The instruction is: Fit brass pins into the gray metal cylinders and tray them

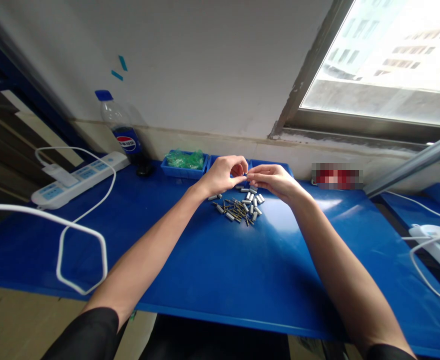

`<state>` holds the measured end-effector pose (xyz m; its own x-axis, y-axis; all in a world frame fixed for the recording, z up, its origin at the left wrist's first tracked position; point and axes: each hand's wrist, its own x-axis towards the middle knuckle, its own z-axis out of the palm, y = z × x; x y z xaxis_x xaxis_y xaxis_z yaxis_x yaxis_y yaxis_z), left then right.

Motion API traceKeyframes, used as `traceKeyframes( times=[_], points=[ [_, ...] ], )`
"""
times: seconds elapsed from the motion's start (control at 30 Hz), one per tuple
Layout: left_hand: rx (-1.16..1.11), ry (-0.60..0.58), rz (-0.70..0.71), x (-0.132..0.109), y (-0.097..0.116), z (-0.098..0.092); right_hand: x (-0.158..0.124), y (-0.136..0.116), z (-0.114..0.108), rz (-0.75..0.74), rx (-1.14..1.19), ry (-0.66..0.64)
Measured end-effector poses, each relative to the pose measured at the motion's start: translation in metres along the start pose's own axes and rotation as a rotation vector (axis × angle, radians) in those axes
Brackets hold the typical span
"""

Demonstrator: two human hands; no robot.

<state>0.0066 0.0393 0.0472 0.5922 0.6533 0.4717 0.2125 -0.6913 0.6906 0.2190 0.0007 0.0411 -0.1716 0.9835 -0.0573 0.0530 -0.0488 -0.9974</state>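
Note:
My left hand (227, 173) and my right hand (272, 180) meet fingertip to fingertip above the far part of the blue table (220, 270). The fingers of both are pinched together. Whatever they pinch is too small and too covered to make out. Just below them lies a loose pile of thin, dark brass-coloured pins (238, 209), mixed with several short silver metal cylinders (258, 200). Behind my hands stand small blue trays, the right one (285, 167) and the middle one (212, 160) partly hidden by my fingers.
A left blue tray (184, 173) holds green plastic wrapping (185, 159). Beside it stands a Pepsi bottle (124, 135). A white power strip (80, 180) with a looping white cable (105, 250) occupies the left side. Another power strip (435, 245) lies at far right, below the window (388, 65).

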Motion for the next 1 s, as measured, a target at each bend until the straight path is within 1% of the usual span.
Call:
traceKeyframes(
  times=[0.07,0.13,0.2,0.27,0.33,0.4,0.5,0.63,0.8,0.9,1.0],
  points=[
    [0.005,-0.014,-0.037,-0.001,0.0,-0.002,0.001,0.001,-0.001,-0.006,0.002,0.006],
    [0.052,-0.068,-0.093,-0.002,0.0,-0.005,0.002,0.001,-0.001,-0.016,-0.02,0.042],
    [0.131,-0.168,-0.151,-0.003,-0.001,-0.008,0.003,0.0,-0.002,-0.049,-0.07,0.135],
    [0.217,-0.293,-0.195,-0.005,-0.003,-0.01,0.003,-0.001,-0.002,-0.095,-0.134,0.252],
    [0.28,-0.411,-0.223,-0.007,-0.005,-0.009,0.003,-0.002,-0.002,-0.129,-0.183,0.328],
    [0.316,-0.508,-0.233,-0.008,-0.006,-0.007,0.003,-0.002,-0.003,-0.141,-0.212,0.356],
    [0.336,-0.589,-0.241,-0.009,-0.008,-0.001,0.003,-0.001,-0.003,-0.137,-0.224,0.36],
    [0.361,-0.606,-0.257,-0.01,-0.01,0.005,0.004,0.0,-0.003,-0.129,-0.226,0.327],
    [0.351,-0.594,-0.254,-0.012,-0.012,0.003,0.004,-0.002,-0.001,-0.104,-0.235,0.3],
    [0.298,-0.54,-0.218,-0.011,-0.012,0.001,0.004,-0.003,-0.001,-0.093,-0.228,0.281],
    [0.193,-0.448,-0.17,-0.009,-0.011,-0.002,0.003,-0.003,-0.001,-0.094,-0.212,0.274]
  ],
)
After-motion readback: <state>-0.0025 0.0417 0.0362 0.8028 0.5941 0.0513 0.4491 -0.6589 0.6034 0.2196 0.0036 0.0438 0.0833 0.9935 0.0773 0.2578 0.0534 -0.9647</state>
